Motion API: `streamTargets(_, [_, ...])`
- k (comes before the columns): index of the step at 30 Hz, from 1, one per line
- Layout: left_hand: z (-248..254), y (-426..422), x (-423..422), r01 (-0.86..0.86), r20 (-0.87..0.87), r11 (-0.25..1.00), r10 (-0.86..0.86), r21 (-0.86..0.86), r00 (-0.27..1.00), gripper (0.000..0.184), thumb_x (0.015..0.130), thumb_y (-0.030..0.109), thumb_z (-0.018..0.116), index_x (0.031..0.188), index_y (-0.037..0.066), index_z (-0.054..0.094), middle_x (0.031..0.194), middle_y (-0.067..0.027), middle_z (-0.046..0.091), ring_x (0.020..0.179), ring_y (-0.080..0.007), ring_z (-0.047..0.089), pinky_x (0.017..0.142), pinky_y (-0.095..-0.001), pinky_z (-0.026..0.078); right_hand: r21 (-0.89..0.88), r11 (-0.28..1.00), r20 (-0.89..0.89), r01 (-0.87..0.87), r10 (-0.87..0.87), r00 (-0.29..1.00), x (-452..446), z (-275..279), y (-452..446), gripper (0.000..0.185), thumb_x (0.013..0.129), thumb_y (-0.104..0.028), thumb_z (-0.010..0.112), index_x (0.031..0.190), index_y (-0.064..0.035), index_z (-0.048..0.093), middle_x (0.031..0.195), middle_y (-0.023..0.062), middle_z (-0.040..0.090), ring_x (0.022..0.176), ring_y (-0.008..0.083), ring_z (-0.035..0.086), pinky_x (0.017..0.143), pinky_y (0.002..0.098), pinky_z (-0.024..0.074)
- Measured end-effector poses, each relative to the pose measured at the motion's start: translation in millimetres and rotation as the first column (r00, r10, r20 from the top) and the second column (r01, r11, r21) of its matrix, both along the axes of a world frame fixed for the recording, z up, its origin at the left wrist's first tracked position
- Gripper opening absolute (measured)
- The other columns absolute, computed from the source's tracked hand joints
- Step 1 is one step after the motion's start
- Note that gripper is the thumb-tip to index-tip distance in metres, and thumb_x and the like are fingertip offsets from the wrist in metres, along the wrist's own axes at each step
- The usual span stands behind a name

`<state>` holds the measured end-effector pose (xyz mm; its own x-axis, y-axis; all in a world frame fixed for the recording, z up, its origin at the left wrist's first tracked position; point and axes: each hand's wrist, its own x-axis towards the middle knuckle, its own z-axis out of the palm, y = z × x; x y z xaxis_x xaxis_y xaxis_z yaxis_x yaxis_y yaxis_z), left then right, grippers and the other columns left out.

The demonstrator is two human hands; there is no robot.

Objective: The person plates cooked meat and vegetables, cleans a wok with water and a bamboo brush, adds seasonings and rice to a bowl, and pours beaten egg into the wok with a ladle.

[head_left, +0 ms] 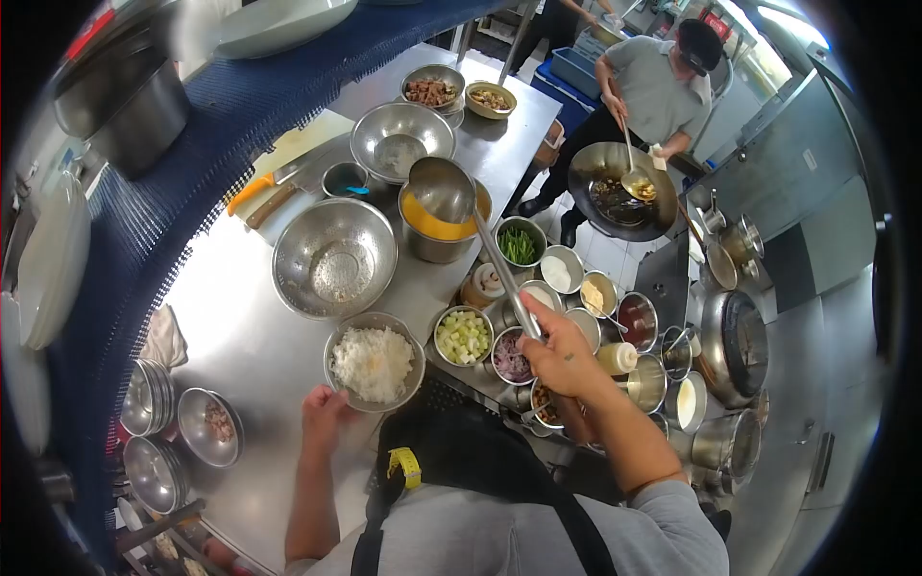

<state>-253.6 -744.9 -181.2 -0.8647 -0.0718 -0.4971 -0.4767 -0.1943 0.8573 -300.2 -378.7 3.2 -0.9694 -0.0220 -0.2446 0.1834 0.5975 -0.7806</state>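
My right hand (559, 353) is wrapped around the long handle of a metal ladle (444, 192). The ladle's bowl hangs over a metal pot (437, 252) of yellow liquid that looks like beaten egg. At the counter's near edge, my left hand (325, 411) pinches the rim of a metal bowl (415, 382) holding white rice (370, 365). Just beyond the rice stands a large metal bowl (293, 257) with some residue in its bottom. Right of the rice bowl are containers of pale green chopped vegetable (463, 336) and chopped purple onion (512, 357).
A co-worker (663, 82) tosses food in a wok (619, 206) with a ladle at the back right. Knives (274, 204) lie on a cutting board. Stacked bowls (154, 398) stand at left. Several seasoning tubs and a squeeze bottle (618, 358) crowd the right side.
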Motion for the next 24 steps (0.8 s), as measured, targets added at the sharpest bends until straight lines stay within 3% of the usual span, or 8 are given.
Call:
streamTargets(2, [-10,-5,0,0.011,-0.010,1.000,-0.011,0.002,1.000,0.015,0.089,0.014,0.064,0.082,0.006,0.053,0.071,-0.0077,0.062,0.059,-0.0171,0.062,0.054,-0.0314,0.056,-0.023,1.000,0.068,0.009,-0.007,0.998,-2,-7,-4,0.068,0.085,-0.008,0.058,0.149,-0.0009,0.035,0.071,0.0093,0.063,0.065,0.0139,0.060,0.065,0.0294,0.0488])
streamTargets(6, [2,1,1,-0.036,0.021,0.999,0.035,0.039,0.999,0.015,0.089,0.014,0.064,0.082,0.006,0.053,0.071,-0.0077,0.062,0.058,-0.0169,0.061,0.054,-0.0315,0.056,-0.144,0.988,0.102,0.057,-0.042,0.994,-2,-16,-7,0.069,0.085,-0.008,0.057,0.150,-0.0007,0.033,0.070,0.0078,0.063,0.061,0.0115,0.059,0.060,0.0275,0.0473])
streamTargets(9, [1,2,0,-0.035,0.013,0.999,0.035,0.034,0.999,0.016,0.089,0.014,0.065,0.081,0.007,0.053,0.071,-0.0075,0.062,0.058,-0.0168,0.061,0.054,-0.0314,0.055,-0.138,0.990,0.123,0.037,-0.020,0.992,-4,-17,-6,0.069,0.085,-0.007,0.058,0.149,0.0011,0.033,0.071,0.0079,0.063,0.059,0.0107,0.059,0.057,0.0269,0.0467])
streamTargets(13, [-3,0,4,-0.043,0.017,0.999,0.042,0.026,0.999,0.015,0.089,0.015,0.064,0.080,0.008,0.053,0.071,-0.0073,0.062,0.059,-0.0168,0.062,0.054,-0.0313,0.055,-0.306,0.947,0.194,0.094,-0.034,0.980,-5,4,-14,0.066,0.088,0.000,0.056,0.148,0.0061,0.031,0.070,0.0059,0.060,0.053,0.0097,0.055,0.051,0.0268,0.0446])
streamTargets(19, [-5,1,0,-0.018,-0.022,1.000,0.018,0.007,1.000,0.015,0.088,0.014,0.062,0.077,0.008,0.053,0.070,-0.0073,0.062,0.059,-0.0166,0.061,0.056,-0.0319,0.055,-0.698,0.644,0.343,0.314,-0.083,0.936,-4,10,3,0.073,0.085,0.007,0.056,0.151,0.0043,0.024,0.072,0.0075,0.059,0.050,0.0113,0.052,0.046,0.0267,0.0440])
streamTargets(24, [1,8,-1,-0.024,-0.050,1.000,0.024,-0.016,0.998,0.015,0.086,0.013,0.062,0.076,0.007,0.053,0.069,-0.0084,0.062,0.058,-0.0165,0.061,0.054,-0.0317,0.055,-0.786,0.499,0.383,0.366,-0.071,0.921,-6,7,13,0.070,0.087,0.004,0.055,0.150,0.0023,0.025,0.081,0.0109,0.060,0.051,0.0119,0.052,0.040,0.0264,0.0391])
